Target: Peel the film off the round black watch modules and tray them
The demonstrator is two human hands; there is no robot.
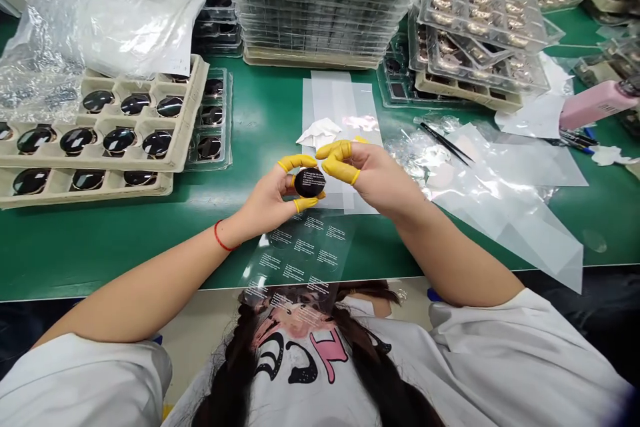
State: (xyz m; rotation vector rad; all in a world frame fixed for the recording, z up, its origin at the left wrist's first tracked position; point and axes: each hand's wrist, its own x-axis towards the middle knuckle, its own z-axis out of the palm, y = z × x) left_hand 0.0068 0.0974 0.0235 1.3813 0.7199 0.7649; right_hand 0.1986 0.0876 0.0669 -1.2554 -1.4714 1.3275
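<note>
My left hand [273, 197] grips a round watch face [309, 183] by its rim, between yellow-tipped thumb and fingers. The dark glass is turned up toward me and carries several lines of small white print. At its upper right edge is my right hand [373, 170], its yellow-covered thumb and forefinger pinched together; whatever is between them is too small to make out. Just below lies a clear sheet of printed labels [300, 253], hanging over the table's front edge. Behind the watch face are white paper strips [343, 97] and a crumpled white wipe [320, 132].
On the left, pulp trays [187, 127] hold several round dark watch faces, with plastic bags [115, 20] on top. Clear trays [320, 20] are stacked at the back. To the right are tweezers [445, 143], clear film scraps [520, 213] and a pink bottle [595, 105].
</note>
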